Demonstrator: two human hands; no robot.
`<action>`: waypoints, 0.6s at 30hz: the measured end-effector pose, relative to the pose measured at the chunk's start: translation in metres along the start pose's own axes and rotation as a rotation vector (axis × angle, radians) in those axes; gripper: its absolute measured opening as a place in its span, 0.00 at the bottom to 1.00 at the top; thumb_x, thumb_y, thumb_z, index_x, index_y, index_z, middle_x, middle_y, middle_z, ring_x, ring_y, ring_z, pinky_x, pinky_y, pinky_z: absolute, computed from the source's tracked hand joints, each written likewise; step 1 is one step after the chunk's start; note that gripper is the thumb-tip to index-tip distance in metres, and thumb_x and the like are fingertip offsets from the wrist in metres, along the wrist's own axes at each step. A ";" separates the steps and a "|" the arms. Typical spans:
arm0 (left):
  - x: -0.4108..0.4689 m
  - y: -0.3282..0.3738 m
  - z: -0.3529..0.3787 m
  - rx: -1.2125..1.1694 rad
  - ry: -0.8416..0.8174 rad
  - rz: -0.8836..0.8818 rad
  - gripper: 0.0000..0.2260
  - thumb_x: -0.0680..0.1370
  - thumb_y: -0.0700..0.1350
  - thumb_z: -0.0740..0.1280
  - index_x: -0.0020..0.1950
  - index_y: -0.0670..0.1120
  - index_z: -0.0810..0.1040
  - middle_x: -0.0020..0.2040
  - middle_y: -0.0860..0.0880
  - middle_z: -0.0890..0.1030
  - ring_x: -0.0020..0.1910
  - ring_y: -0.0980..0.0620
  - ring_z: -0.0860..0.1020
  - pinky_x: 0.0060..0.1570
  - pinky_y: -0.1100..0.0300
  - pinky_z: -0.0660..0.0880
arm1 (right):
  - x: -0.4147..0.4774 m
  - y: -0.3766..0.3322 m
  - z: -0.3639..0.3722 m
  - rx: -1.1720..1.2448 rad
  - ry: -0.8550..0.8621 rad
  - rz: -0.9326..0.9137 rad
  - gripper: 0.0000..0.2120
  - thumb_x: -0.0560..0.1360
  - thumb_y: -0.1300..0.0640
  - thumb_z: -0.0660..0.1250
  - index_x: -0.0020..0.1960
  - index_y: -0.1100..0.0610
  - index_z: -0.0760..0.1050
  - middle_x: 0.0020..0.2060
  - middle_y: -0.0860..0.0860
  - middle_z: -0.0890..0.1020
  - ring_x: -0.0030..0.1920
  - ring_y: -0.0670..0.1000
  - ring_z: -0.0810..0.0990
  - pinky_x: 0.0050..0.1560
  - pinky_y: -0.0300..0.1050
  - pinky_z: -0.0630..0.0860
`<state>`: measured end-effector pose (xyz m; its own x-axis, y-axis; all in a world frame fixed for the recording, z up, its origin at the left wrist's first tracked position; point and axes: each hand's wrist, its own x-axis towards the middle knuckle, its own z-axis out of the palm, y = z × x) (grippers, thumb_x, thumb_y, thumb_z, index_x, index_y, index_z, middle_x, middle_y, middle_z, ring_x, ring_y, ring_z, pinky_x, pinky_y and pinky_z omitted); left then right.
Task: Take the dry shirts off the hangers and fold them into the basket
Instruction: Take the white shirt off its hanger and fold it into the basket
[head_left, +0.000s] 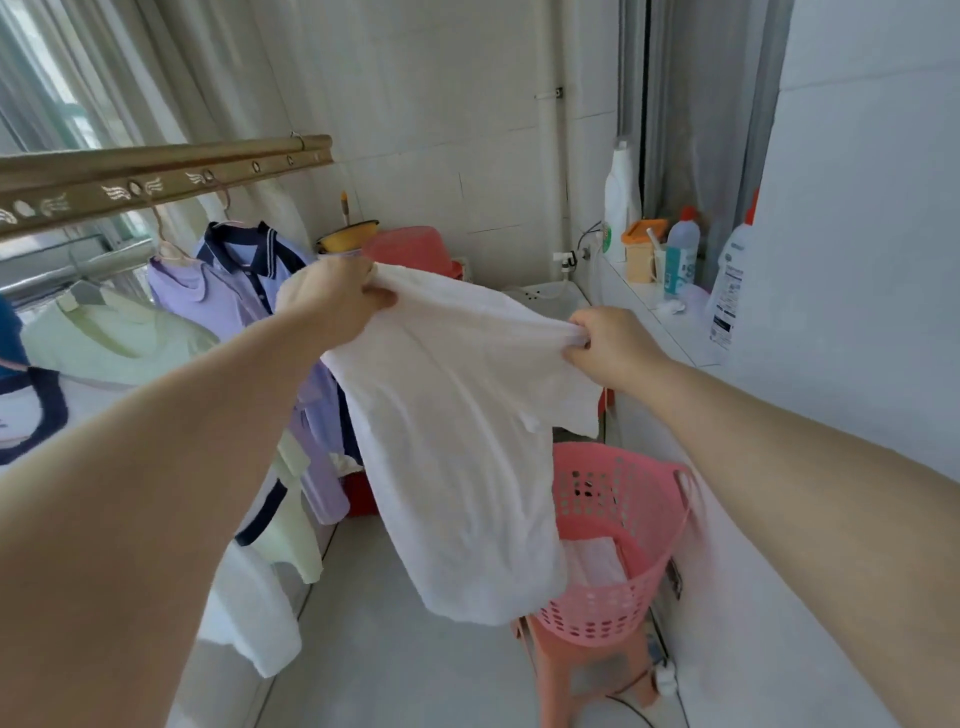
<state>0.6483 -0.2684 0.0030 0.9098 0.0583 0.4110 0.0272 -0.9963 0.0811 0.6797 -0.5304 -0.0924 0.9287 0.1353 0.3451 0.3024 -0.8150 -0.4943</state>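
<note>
The white shirt (457, 441) hangs mid-frame, off its hanger, its top edge stretched between the left hand (332, 301), gripping at 11 o'clock, and the right hand (613, 348), pinching at 2 o'clock. At its 5 o'clock the pink basket (613, 618) stands on a stool (571, 675), folded white cloth (592, 561) inside. Hung shirts (218, 296) crowd the rail (156, 179) at 9 o'clock.

one view only: head-worn, wide-angle, facing forward and down along both forearms. close range: left hand (332, 299) and right hand (613, 345) sit at mid-frame, white shirt (452, 415) centre. basket (618, 603) lower right of centre, drying rail (156, 176) upper left.
</note>
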 end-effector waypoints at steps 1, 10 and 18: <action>0.008 0.007 0.006 0.001 -0.002 0.004 0.11 0.80 0.52 0.63 0.46 0.44 0.72 0.45 0.45 0.73 0.45 0.44 0.71 0.43 0.55 0.68 | 0.006 0.006 -0.003 0.012 0.056 0.025 0.03 0.76 0.59 0.64 0.44 0.59 0.73 0.40 0.54 0.74 0.43 0.55 0.74 0.39 0.45 0.66; 0.062 0.069 0.067 -0.110 0.151 -0.020 0.08 0.80 0.50 0.62 0.47 0.46 0.75 0.47 0.42 0.78 0.48 0.40 0.76 0.39 0.56 0.64 | 0.057 0.071 -0.013 0.092 0.252 0.233 0.09 0.81 0.58 0.56 0.55 0.62 0.72 0.53 0.59 0.78 0.52 0.57 0.75 0.46 0.47 0.69; 0.057 0.102 0.074 -0.330 0.147 0.197 0.07 0.77 0.46 0.65 0.48 0.44 0.80 0.44 0.45 0.82 0.44 0.44 0.77 0.39 0.52 0.72 | 0.027 0.110 -0.022 0.045 0.301 0.289 0.08 0.77 0.63 0.60 0.55 0.62 0.74 0.55 0.59 0.78 0.57 0.59 0.75 0.50 0.46 0.70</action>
<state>0.7334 -0.3717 -0.0321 0.8149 -0.1000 0.5710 -0.2983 -0.9169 0.2651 0.7329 -0.6286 -0.1196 0.8744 -0.2714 0.4021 0.0544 -0.7688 -0.6372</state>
